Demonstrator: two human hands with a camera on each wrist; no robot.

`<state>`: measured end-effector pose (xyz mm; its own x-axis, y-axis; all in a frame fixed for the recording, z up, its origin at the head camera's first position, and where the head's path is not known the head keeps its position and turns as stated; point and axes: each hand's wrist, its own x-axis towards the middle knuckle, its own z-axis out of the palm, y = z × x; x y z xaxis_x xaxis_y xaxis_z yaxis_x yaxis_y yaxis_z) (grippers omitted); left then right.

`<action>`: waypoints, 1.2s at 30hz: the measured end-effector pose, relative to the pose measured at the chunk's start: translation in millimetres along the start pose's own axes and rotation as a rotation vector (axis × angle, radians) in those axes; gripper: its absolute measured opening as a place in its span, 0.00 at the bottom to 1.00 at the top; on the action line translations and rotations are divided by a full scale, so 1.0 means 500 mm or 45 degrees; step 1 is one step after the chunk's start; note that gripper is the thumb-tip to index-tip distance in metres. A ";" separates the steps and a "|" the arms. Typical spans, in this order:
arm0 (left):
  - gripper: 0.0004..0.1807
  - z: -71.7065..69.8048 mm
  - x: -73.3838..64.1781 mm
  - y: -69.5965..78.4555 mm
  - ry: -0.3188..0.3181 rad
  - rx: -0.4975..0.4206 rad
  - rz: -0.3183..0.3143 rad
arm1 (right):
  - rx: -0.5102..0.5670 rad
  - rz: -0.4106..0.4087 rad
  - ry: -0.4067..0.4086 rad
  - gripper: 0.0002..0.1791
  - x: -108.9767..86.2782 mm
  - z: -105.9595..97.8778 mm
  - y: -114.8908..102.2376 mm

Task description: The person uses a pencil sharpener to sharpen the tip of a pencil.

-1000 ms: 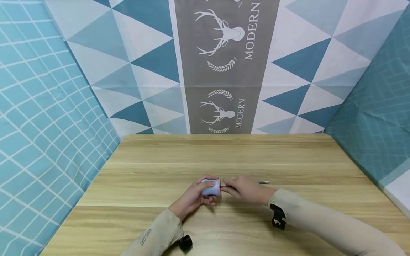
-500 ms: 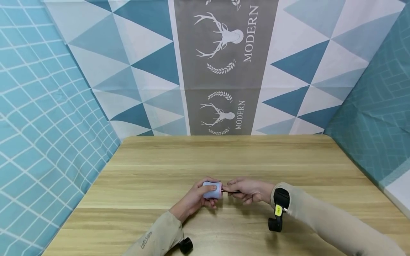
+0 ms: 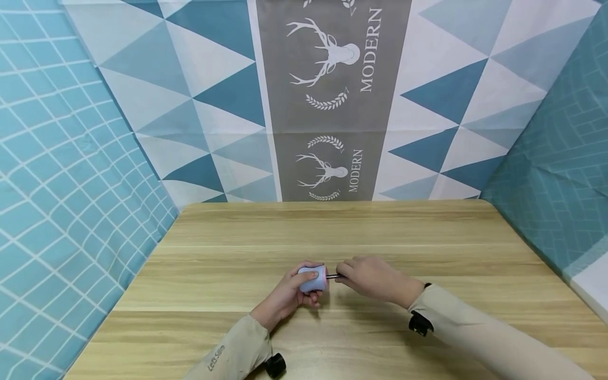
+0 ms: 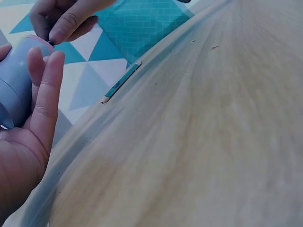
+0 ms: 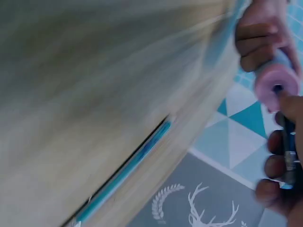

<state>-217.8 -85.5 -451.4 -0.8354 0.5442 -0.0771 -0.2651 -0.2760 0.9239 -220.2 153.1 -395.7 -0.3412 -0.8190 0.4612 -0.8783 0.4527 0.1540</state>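
Note:
My left hand (image 3: pixel 286 294) holds a pale blue pencil sharpener (image 3: pixel 310 281) on its side, its pink end facing right. The sharpener's pink face (image 5: pixel 266 88) has a dark round hole, seen in the right wrist view. My right hand (image 3: pixel 377 279) pinches a dark pencil (image 3: pixel 332 276) whose tip is in or at that hole. In the right wrist view more of the dark pencil (image 5: pixel 288 139) shows along my curled fingers. A teal pencil (image 4: pixel 121 82) lies on the table beyond my hands, hidden in the head view.
The wooden table (image 3: pixel 214 248) spreads around both hands. A patterned cloth (image 3: pixel 328 105) hangs at its back edge, with a blue gridded cloth (image 3: pixel 71 158) on the left and a teal one (image 3: pixel 551 174) on the right. Black wrist mounts sit on both sleeves.
My right hand has turned over, palm-up half a second ago and back-up now, with more pencil showing at the sharpener. My left hand stays nearly still around the sharpener.

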 end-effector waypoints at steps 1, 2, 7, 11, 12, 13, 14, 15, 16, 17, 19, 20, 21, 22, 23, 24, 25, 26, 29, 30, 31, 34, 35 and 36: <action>0.22 0.000 -0.001 0.001 0.005 -0.011 0.000 | -0.135 -0.080 0.039 0.12 0.000 0.002 0.003; 0.22 -0.001 -0.001 0.002 0.007 -0.018 0.000 | -0.248 -0.153 0.076 0.15 0.000 0.004 0.005; 0.21 -0.002 -0.002 0.003 -0.027 -0.014 -0.016 | -0.431 -0.361 0.182 0.23 0.002 0.022 0.006; 0.18 -0.003 0.000 0.001 -0.010 -0.025 -0.019 | -0.220 -0.290 0.185 0.19 0.007 0.032 0.000; 0.17 -0.003 0.000 0.000 -0.001 -0.029 -0.018 | -0.110 -0.232 0.162 0.17 0.008 0.033 -0.002; 0.16 -0.003 0.000 0.000 0.007 -0.033 -0.020 | 0.013 -0.165 0.129 0.16 0.008 0.033 -0.004; 0.15 -0.003 0.001 -0.001 0.013 -0.034 -0.022 | 0.147 -0.085 0.089 0.15 0.009 0.031 -0.007; 0.14 -0.003 0.001 -0.001 0.017 -0.033 -0.025 | 0.290 0.005 0.042 0.15 0.009 0.030 -0.010; 0.13 -0.003 0.001 -0.001 0.018 -0.033 -0.029 | 0.422 0.102 -0.007 0.15 0.010 0.028 -0.012; 0.13 -0.003 0.002 -0.001 0.018 -0.033 -0.031 | 0.562 0.207 -0.060 0.17 0.010 0.026 -0.014; 0.13 -0.003 0.002 -0.001 0.016 -0.035 -0.039 | 0.820 0.419 -0.163 0.18 0.014 0.021 -0.016; 0.13 -0.003 0.002 0.000 0.013 -0.034 -0.040 | 0.962 0.532 -0.216 0.19 0.015 0.019 -0.016; 0.13 -0.004 0.003 0.001 0.010 -0.033 -0.041 | 1.108 0.644 -0.267 0.20 0.017 0.018 -0.016; 0.13 -0.004 0.003 0.001 0.006 -0.031 -0.040 | 1.268 0.754 -0.311 0.20 0.019 0.016 -0.015; 0.13 -0.004 0.004 0.002 0.002 -0.029 -0.039 | 1.427 0.857 -0.346 0.21 0.020 0.015 -0.013; 0.14 -0.004 0.004 0.003 -0.003 -0.025 -0.039 | 1.564 0.953 -0.379 0.22 0.020 0.014 -0.011; 0.14 -0.003 0.005 0.004 -0.006 -0.019 -0.038 | 1.693 1.051 -0.418 0.21 0.020 0.015 -0.008; 0.14 -0.003 0.005 0.004 -0.011 -0.010 -0.036 | 1.820 1.128 -0.461 0.20 0.020 0.016 -0.004; 0.17 -0.001 0.005 0.002 -0.022 0.028 -0.032 | 2.063 1.263 -0.576 0.16 0.014 0.022 0.009; 0.17 0.000 0.005 0.001 -0.025 0.040 -0.033 | 2.102 1.285 -0.612 0.14 0.011 0.025 0.012; 0.18 0.000 0.005 -0.001 -0.026 0.049 -0.033 | 2.130 1.302 -0.640 0.13 0.010 0.027 0.013; 0.19 0.000 0.003 -0.005 -0.025 0.057 -0.031 | 2.035 1.218 -0.601 0.14 0.005 0.026 0.009; 0.19 0.000 0.002 -0.005 -0.024 0.052 -0.029 | 1.943 1.157 -0.565 0.15 0.005 0.023 0.005; 0.19 0.000 0.001 -0.005 -0.023 0.047 -0.025 | 1.810 1.069 -0.515 0.16 0.007 0.020 0.002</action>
<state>-217.8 -84.7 -453.7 -0.8213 0.5634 -0.0891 -0.2633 -0.2358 0.9355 -225.4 147.4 -402.6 -0.6936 -0.6686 -0.2682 0.0674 0.3104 -0.9482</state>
